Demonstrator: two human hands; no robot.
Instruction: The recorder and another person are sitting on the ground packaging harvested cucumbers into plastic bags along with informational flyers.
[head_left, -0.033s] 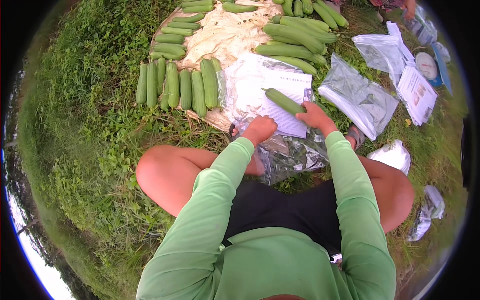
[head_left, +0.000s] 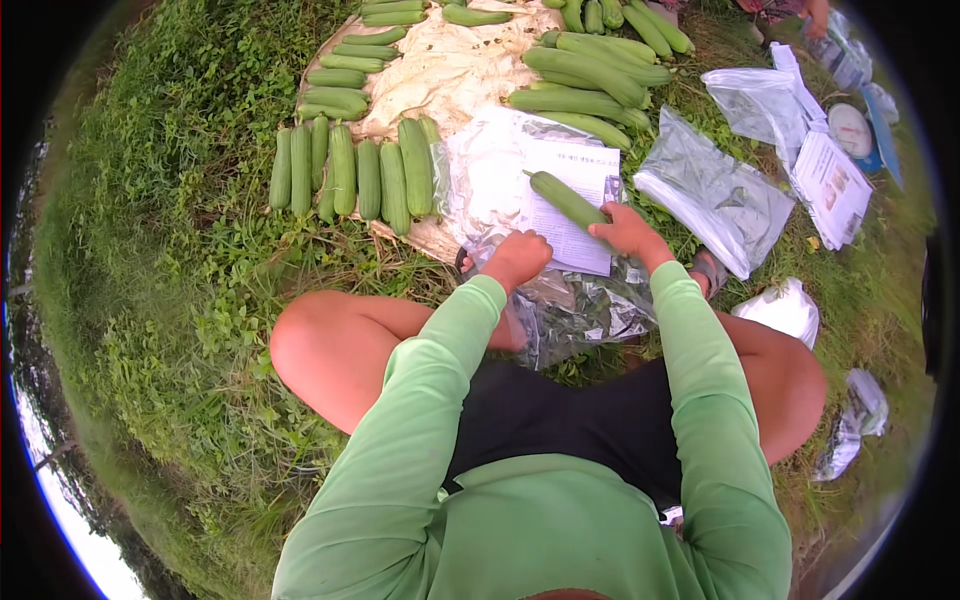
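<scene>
My right hand (head_left: 628, 232) is closed round the lower end of a sponge gourd (head_left: 565, 200), long, green and faintly ribbed. The gourd lies aslant over a printed white sheet (head_left: 560, 245), its stem end pointing up and left. To the left of the sheet my left hand (head_left: 518, 258) is curled into a fist at the edge of a clear plastic bag (head_left: 480, 165), seemingly pinching it; its fingertips are hidden. More crumpled clear plastic (head_left: 580, 315) spreads below both hands, between my feet.
Several sponge gourds (head_left: 390, 180) lie in rows on a pale cloth (head_left: 450, 70), with a bigger heap (head_left: 590, 80) at its far right. Right of me are stacked clear bags (head_left: 715, 195), printed sheets (head_left: 830, 185), a round-dial scale (head_left: 852, 130) and a white bag (head_left: 782, 312). Another person's hand (head_left: 818, 18) shows top right.
</scene>
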